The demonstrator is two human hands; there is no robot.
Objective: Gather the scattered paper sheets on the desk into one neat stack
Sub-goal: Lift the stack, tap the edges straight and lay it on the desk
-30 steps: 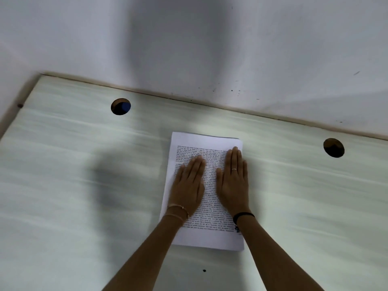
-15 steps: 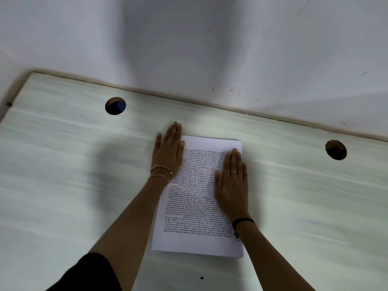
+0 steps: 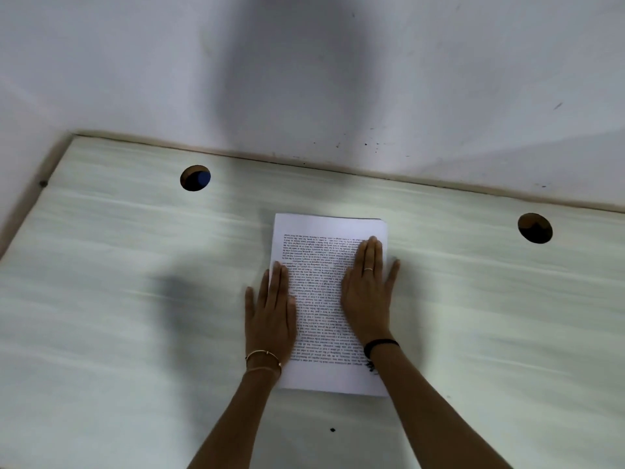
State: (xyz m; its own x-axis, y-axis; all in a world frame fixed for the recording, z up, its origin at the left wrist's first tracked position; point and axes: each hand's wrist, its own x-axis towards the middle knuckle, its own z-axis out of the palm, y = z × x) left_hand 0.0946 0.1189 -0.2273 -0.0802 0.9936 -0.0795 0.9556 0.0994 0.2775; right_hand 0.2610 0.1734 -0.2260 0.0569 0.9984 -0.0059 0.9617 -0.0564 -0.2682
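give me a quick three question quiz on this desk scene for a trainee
1. True or false: the left hand and right hand both rest flat, fingers straight, on the paper stack.
2. How many round holes show in the desk? A one, B two, C four.
3. Fill in: the ring is on the ___ hand.
Key: 1 true; 2 B; 3 right.
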